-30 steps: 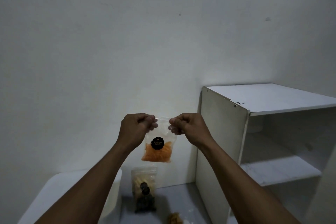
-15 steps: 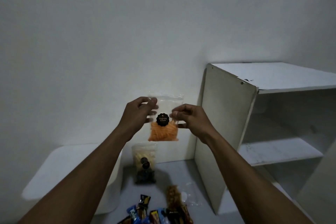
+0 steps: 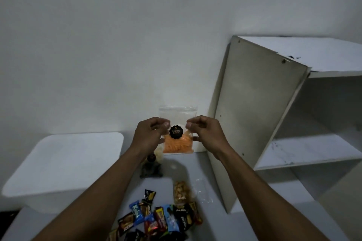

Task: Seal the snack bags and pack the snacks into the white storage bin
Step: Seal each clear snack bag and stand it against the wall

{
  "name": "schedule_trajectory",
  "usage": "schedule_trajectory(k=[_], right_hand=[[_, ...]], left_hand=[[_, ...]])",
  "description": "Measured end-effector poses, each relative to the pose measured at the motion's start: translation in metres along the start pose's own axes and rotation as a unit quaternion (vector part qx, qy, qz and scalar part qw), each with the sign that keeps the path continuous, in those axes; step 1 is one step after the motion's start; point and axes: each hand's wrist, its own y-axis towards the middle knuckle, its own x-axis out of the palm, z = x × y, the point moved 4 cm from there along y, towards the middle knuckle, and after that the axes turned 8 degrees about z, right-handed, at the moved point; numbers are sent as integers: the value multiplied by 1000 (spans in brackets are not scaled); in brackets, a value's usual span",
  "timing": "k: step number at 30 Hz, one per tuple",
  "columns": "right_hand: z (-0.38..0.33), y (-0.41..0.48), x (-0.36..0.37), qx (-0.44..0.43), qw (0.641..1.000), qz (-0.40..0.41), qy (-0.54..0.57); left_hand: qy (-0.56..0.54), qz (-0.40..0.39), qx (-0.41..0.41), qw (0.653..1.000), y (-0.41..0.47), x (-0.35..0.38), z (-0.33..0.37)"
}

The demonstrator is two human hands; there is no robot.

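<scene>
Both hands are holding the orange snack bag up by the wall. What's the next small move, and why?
Probably carry the orange snack bag left and down into the white storage bin. The left hand and right hand pinch its sides below the top strip, which looks flat, though the seal cannot be confirmed.

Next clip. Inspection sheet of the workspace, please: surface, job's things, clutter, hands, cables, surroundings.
Surface: grey surface, dimly lit, snacks spread on it.
Job's things: orange snack bag held up, seal state cannot be told; white storage bin at left; nut bag lying flat; wrapped snacks piled near the front; another filled bag upright by the wall.
Clutter: empty clear bag beside the nut bag.
Hands: left hand and right hand each pinch a side of the orange snack bag.
Cables: nothing seen.
Surroundings: white shelf unit at right; plain wall behind.
</scene>
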Motion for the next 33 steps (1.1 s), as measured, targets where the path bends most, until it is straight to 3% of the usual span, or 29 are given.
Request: schedule_trajectory(k=[6,10,15,17,20,23,25,30,33], right_hand=[[39,12,-3,29,1000,0,9],[38,22,-5,-4,1000,16,-8],[25,29,3,-62,995,8,-72],[23,30,6,-75,993,9,-91],[19,28,10,-103,988,7,-113],[13,25,13,-132,985,2,-110],[8,22,15,-131,987,-4,-96],[-11,21,16,-36,998,-50,6],[-21,21,16,-21,997,-79,3]], left_hand=[[11,21,-34,999,14,17,-34],[80,22,-15,996,21,22,-41],[139,150,20,979,24,23,-15],[88,172,-16,981,24,24,-3],[-24,102,-110,988,22,34,9],[-83,70,-153,982,20,36,17],[-83,60,-143,984,21,34,20],[3,-16,-47,999,19,31,31],[47,-66,-6,997,18,29,39]])
